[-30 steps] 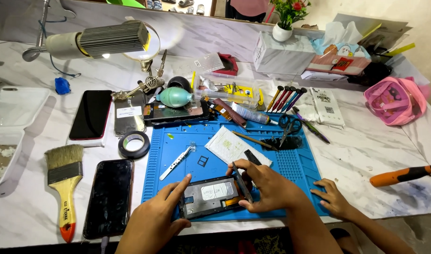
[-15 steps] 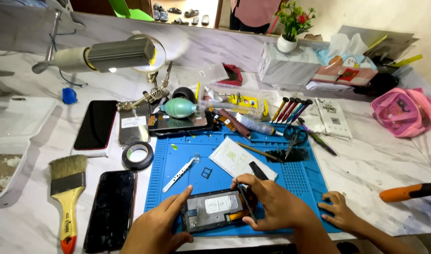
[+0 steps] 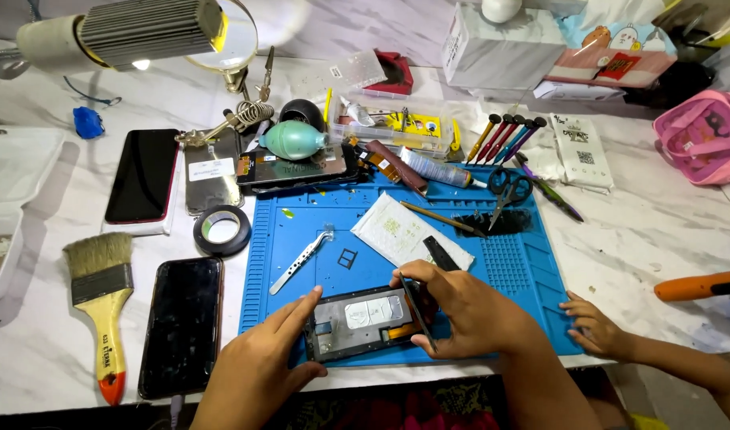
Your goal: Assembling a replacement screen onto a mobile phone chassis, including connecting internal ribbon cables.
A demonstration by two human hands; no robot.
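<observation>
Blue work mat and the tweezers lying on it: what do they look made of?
Blue work mat: likely silicone or rubber; matte, with moulded ridges and a grid of small pockets. Tweezers: apparently bare metal, silvery with a bright sheen. Neither can be confirmed from the look alone.

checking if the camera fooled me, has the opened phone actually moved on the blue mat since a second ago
No. The opened phone still lies at the near edge of the blue mat, just below the tweezers; only the camera shifted.

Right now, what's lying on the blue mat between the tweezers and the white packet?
In the head view, a small black rectangular frame lies between the tweezers and the white packet.
</observation>
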